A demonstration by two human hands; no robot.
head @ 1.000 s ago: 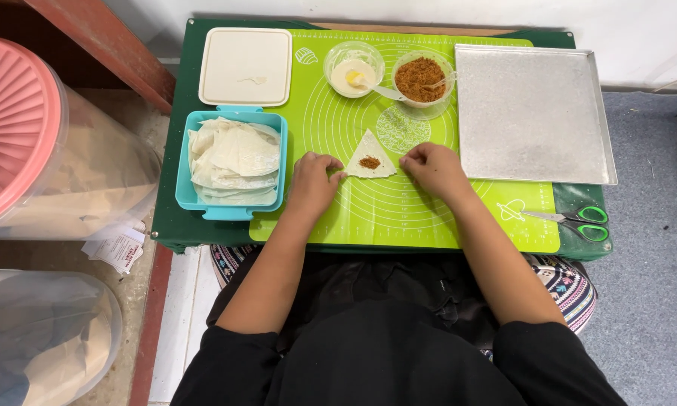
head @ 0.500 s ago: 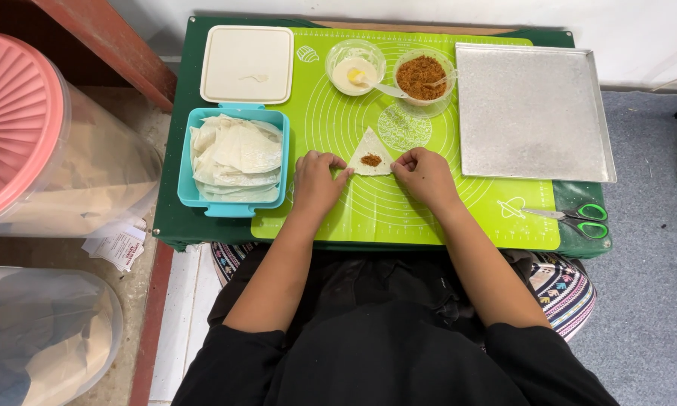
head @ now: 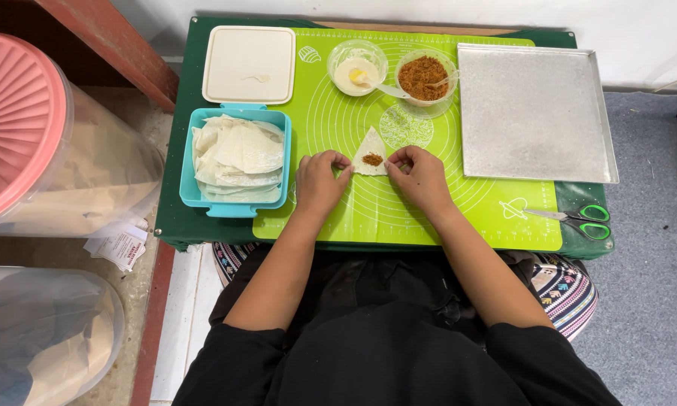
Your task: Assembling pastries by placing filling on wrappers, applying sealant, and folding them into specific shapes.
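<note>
Two hands work at the middle of what I see from the head camera, both resting on a bright green mat (head: 428,218) that covers a dark green table (head: 180,225). My left hand (head: 319,180) pinches the lower left corner of a small triangular wrapper (head: 371,146), fingertips closed together on its edge. My right hand (head: 421,174) does the same at the lower right corner, thumb and forefinger clamped on the dough. The wrapper lies flat on the mat between the two hands, point away from me, with a small dab of brown filling (head: 373,159) near its base.

Left of the hands, a turquoise tub (head: 195,197) holds a loose stack of pale wrappers (head: 237,158), and just beyond it lies a cream square lid (head: 249,64). At the far edge of the mat stand two clear bowls side by side, touching: one with pale paste (head: 353,71), one with brown crumbly filling (head: 422,77), and a white spoon (head: 383,88) reaches between them. A bare metal tray (head: 534,113) sits to the right. Green-handled scissors (head: 575,219) lie near the mat's right corner. A pink-lidded clear container (head: 22,128) stands on the floor at far left.
</note>
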